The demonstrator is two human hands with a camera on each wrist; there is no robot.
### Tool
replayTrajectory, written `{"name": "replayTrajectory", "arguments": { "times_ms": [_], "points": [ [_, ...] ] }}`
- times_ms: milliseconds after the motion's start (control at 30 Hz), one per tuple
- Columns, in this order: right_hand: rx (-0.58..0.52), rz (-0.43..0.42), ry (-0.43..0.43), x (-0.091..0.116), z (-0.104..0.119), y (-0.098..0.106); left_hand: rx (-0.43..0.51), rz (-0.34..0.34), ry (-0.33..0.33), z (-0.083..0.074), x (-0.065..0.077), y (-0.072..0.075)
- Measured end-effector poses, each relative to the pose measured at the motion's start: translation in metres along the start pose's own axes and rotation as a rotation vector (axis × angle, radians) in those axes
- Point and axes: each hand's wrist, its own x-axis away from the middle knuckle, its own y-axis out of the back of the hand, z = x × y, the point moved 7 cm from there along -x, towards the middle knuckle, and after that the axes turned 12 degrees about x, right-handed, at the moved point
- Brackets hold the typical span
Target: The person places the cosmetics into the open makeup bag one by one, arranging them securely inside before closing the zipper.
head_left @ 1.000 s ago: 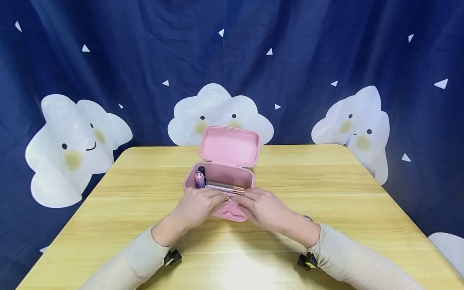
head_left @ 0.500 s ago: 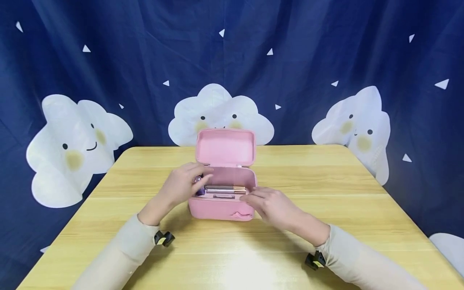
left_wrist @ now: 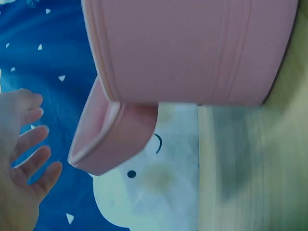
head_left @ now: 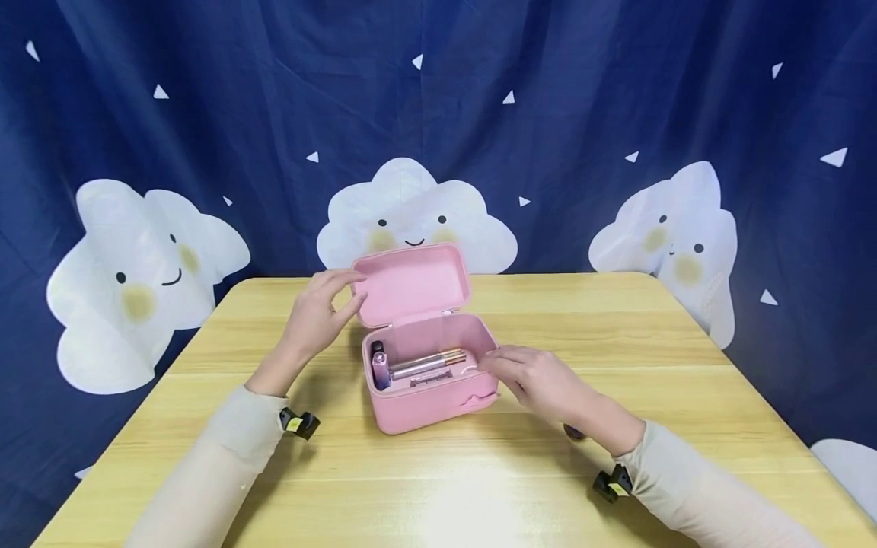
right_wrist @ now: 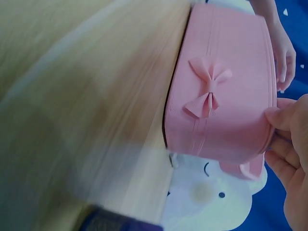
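Observation:
A pink case (head_left: 425,411) with a bow (right_wrist: 210,89) on its front stands turned at a slant on the table, its lid (head_left: 411,285) raised. Inside lie slim silver sticks (head_left: 425,364) with gold ends, a purple tube (head_left: 380,371) and a black-capped item (head_left: 377,348). My right hand (head_left: 541,377) grips the case's right rim, thumb outside and fingers curled over the edge, as the right wrist view shows. Fingers spread, my left hand (head_left: 314,313) is at the left edge of the lid and holds nothing.
A small dark round object (head_left: 574,432) lies on the wooden table (head_left: 637,335) beneath my right wrist, partly hidden. Behind the table hangs a dark blue curtain (head_left: 582,137) printed with white clouds.
My left hand has left the front rim, passed over the case's left side and reached the lid. My right hand has moved right along the rim. The case has turned, its left end nearer me.

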Motion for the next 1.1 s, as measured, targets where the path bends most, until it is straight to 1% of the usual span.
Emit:
{"name": "replayTrajectory", "arguments": {
  "times_ms": [67,133,233,367,433,500,633,767,867,1000,1100],
  "points": [
    [-0.008,0.000,-0.003,0.002,-0.004,0.000,0.008,-0.023,0.036,0.008,-0.002,0.003],
    [-0.018,-0.005,-0.005,0.003,-0.008,0.000,0.034,-0.037,0.087,0.015,-0.004,0.006],
    [-0.023,-0.017,-0.003,0.004,-0.014,0.001,0.114,-0.042,0.184,0.026,-0.006,0.008],
    [-0.020,-0.031,-0.010,0.005,-0.023,0.001,0.229,-0.025,0.313,0.041,-0.005,0.008],
    [-0.014,-0.033,-0.018,0.006,-0.028,0.001,0.259,-0.009,0.361,0.047,-0.003,0.007],
    [-0.010,-0.035,-0.029,0.006,-0.033,0.001,0.284,0.013,0.391,0.052,0.000,0.006],
    [0.017,-0.045,-0.051,0.007,-0.043,0.000,0.337,0.048,0.411,0.055,0.006,0.005],
    [0.051,-0.039,-0.079,0.008,-0.048,-0.003,0.331,0.064,0.401,0.050,0.011,0.008],
    [0.080,-0.008,-0.116,0.008,-0.049,-0.007,0.308,0.066,0.395,0.044,0.014,0.011],
    [0.113,0.055,-0.184,0.010,-0.044,-0.013,0.277,0.058,0.382,0.033,0.019,0.017],
    [0.121,0.103,-0.234,0.010,-0.036,-0.015,0.240,0.053,0.351,0.021,0.023,0.023]
  ]
}}
